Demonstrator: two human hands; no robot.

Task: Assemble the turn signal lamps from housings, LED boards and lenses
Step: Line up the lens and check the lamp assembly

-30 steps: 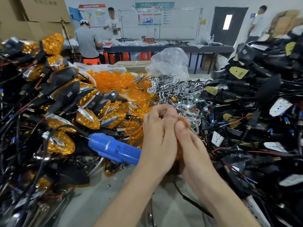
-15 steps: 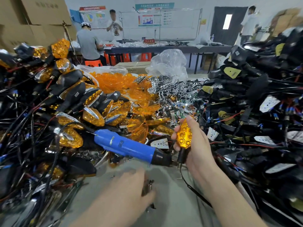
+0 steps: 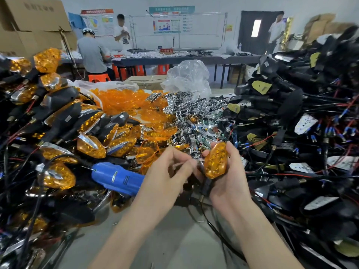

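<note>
1. The grey surface (image 3: 174, 239) carries everything; its bare strip runs in front of the blue electric screwdriver (image 3: 116, 178), towards the camera.
2. A heap of black housings (image 3: 291, 113) with red and black wires and white LED boards fills the whole side to the right of the screwdriver.
3. A heap of finished lamps (image 3: 58, 123), amber lens on black stem, lies to the left of the screwdriver and behind it. Some touch its rear end.
4. A pile of loose orange lenses (image 3: 120, 101) sits well behind the screwdriver, partly in clear plastic.
5. A pile of chrome reflectors (image 3: 190, 109) lies behind the screwdriver and to its right, next to the lenses.
6. A crumpled clear bag (image 3: 188, 76) stands further behind that pile.
7. The screwdriver lies on its side, its front end hidden behind the left forearm.
8. The right hand (image 3: 231, 177), to the right of the screwdriver, has its fingers and thumb wrapped round a turn signal lamp (image 3: 215, 162).
9. The left hand (image 3: 167, 171), between the screwdriver and the lamp, is blurred. Its fingers are curled and thumb and forefinger meet beside the lamp; I cannot tell whether they hold anything.
10. The lamp stands upright above the surface, amber lens towards the camera and black stem down. A thin black cable (image 3: 219, 235) trails from it.
</note>
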